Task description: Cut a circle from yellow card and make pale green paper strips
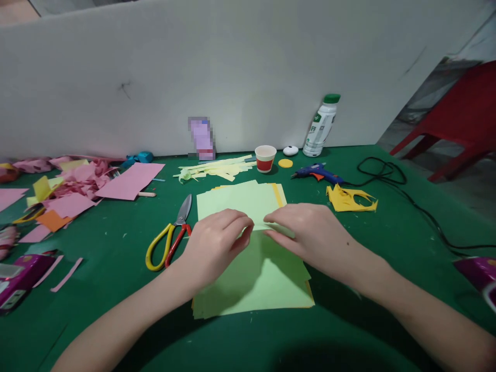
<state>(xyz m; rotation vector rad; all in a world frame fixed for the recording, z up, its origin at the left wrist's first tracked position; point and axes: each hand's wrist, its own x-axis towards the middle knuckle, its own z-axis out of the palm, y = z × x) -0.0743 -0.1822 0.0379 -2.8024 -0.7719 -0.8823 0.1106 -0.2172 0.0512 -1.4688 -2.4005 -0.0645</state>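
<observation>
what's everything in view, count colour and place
Paper sheets: several, mostly pale green, centre
Scissors: one, yellow and red handles, left of sheets
Paper strips: several, pale green, behind sheets
Cup: one, red and white, behind sheets
Disc: one, yellow, beside cup
Bottle: one, white, green cap, back right
Oval object: one, white, beside bottle
Glue gun: one, blue, right
Cable: one, black, right
Cut paper: one, yellow, right
Paper pieces: many, mostly pink, left
Pixelated item: one, purple, back
Cropped items: two, purple, left and right edges
Chair: one, red, right
Table: one, green, underneath
Panel: one, white, back
Left hand, right hand: two, bare, over sheets
</observation>
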